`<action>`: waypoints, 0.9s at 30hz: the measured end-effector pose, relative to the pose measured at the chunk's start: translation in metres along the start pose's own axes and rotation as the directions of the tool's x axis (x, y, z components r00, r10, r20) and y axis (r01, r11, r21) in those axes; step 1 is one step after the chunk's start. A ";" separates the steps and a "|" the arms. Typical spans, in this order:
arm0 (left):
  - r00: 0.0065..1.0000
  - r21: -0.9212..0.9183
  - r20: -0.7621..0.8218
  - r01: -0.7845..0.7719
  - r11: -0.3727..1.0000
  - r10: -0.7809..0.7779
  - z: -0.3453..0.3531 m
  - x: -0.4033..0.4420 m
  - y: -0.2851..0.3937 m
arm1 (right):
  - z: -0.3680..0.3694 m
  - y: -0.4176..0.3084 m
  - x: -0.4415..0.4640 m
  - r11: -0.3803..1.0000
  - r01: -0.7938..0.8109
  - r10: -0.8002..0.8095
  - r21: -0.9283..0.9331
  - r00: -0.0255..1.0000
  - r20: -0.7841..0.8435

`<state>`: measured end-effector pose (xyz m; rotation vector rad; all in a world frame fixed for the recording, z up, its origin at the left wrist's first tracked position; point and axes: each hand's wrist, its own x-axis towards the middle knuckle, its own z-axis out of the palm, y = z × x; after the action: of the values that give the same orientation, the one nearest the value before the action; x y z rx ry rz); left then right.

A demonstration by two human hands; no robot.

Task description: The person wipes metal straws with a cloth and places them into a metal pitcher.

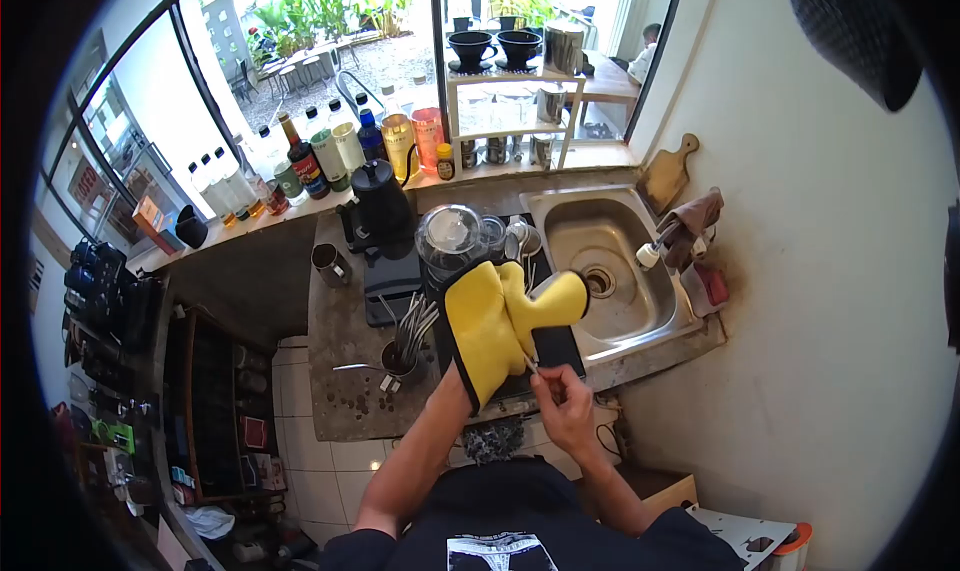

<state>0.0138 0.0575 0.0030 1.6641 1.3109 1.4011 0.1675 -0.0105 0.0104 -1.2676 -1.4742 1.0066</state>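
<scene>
A yellow cloth (480, 321) with dark edging drapes over my left hand (458, 395), so only the wrist and forearm show. The cloth is bunched around a thin metal utensil (531, 364), its far end hidden in the folds. My right hand (568, 411) pinches the near end of that utensil between thumb and fingers. Just left of the cloth, a cup (398, 359) holds several metal spoons or straws (415, 326). Behind the cloth stand clear glass vessels (450, 233) on a dark mat (560, 347).
A steel sink (640, 321) lies to the right, with a tap (650, 255) at its side. A black kettle (380, 196) and a metal pitcher (330, 264) stand on the left. Several bottles (306, 161) line the windowsill, beside a rack (515, 128) with black drippers.
</scene>
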 end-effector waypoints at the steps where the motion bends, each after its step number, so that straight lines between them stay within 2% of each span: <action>1: 0.991 -0.403 0.096 0.126 0.906 -0.095 0.003 -0.002 -0.014 | 0.000 -0.001 -0.001 1.000 0.008 -0.008 0.000 1.000 0.001; 2: 0.963 -0.802 0.193 0.266 0.534 -0.190 0.005 -0.002 -0.019 | 0.000 -0.003 -0.003 0.999 0.007 -0.008 0.037 1.000 0.012; 3: 0.917 -0.936 0.284 0.329 0.127 -0.280 0.006 -0.002 -0.025 | 0.000 -0.005 -0.004 0.997 0.005 -0.007 0.075 1.000 0.023; 4: 0.985 -0.749 0.067 0.156 0.644 -0.160 0.013 -0.009 -0.026 | 0.003 -0.002 -0.002 0.997 0.008 -0.010 0.075 1.000 0.021; 5: 0.996 -0.319 -0.063 -0.079 0.944 0.062 0.017 -0.013 -0.020 | 0.006 0.003 0.001 0.990 0.050 -0.048 0.133 0.999 -0.019; 6: 0.977 0.020 -0.096 -0.189 0.982 0.190 0.011 -0.016 0.012 | 0.008 0.007 0.003 0.977 0.094 -0.084 0.189 0.995 -0.060; 7: 0.977 0.023 -0.098 -0.190 0.982 0.191 0.015 -0.018 0.007 | 0.010 0.008 0.004 0.977 0.096 -0.086 0.191 0.995 -0.058; 9: 0.994 0.079 0.038 -0.107 0.991 0.104 0.026 -0.033 -0.018 | 0.008 0.010 0.002 0.970 0.063 -0.056 0.235 0.998 -0.036; 10: 0.995 -0.281 0.102 0.027 0.959 0.002 0.022 -0.039 -0.034 | 0.005 0.012 0.001 0.970 0.059 -0.054 0.235 0.998 -0.028; 11: 0.981 -0.591 0.165 0.180 0.786 -0.101 0.017 -0.043 -0.047 | 0.000 0.015 -0.001 0.985 0.041 -0.047 0.165 0.998 0.032; 12: 0.928 -0.857 0.347 0.373 0.357 -0.137 0.007 -0.035 -0.046 | -0.003 0.017 -0.003 0.995 0.028 -0.036 0.092 0.995 0.091; 13: 0.857 -0.853 0.510 0.494 -0.170 -0.068 -0.002 -0.027 -0.046 | -0.003 0.016 -0.005 0.996 0.024 -0.032 0.089 0.995 0.096; 14: 0.830 -0.842 0.539 0.535 -0.067 -0.145 -0.008 -0.022 -0.048 | -0.003 0.015 -0.008 0.993 -0.005 -0.010 0.118 0.992 0.127; 16: 0.818 -0.840 0.533 0.543 -0.014 -0.218 -0.017 -0.016 -0.045 | 0.000 0.012 -0.010 0.989 -0.032 0.009 0.147 0.987 0.158; 18: 0.827 -0.856 0.507 0.516 -0.029 -0.243 -0.011 -0.017 -0.047 | 0.011 0.007 -0.011 0.876 -0.206 0.122 0.435 0.970 0.212; 21: 0.802 -0.832 0.554 0.531 -0.158 -0.222 0.014 -0.039 -0.075 | 0.021 0.016 -0.010 0.869 -0.190 0.075 0.456 0.963 0.258; 23: 0.792 -0.821 0.569 0.558 -0.118 -0.221 0.024 -0.052 -0.079 | 0.022 0.010 -0.008 0.883 -0.127 0.035 0.451 0.978 0.206; 24: 0.796 -0.824 0.559 0.565 -0.048 -0.234 0.019 -0.054 -0.074 | 0.019 0.011 -0.005 0.887 -0.142 0.052 0.439 0.976 0.211; 27: 0.879 -0.757 0.333 0.465 0.459 -0.341 -0.004 -0.044 -0.029 | 0.006 0.004 0.000 0.903 -0.176 0.083 0.391 0.966 0.245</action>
<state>0.0029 0.0256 -0.0383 0.6999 0.6765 1.2585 0.1628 -0.0102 0.0053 -0.9779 -1.2601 1.5024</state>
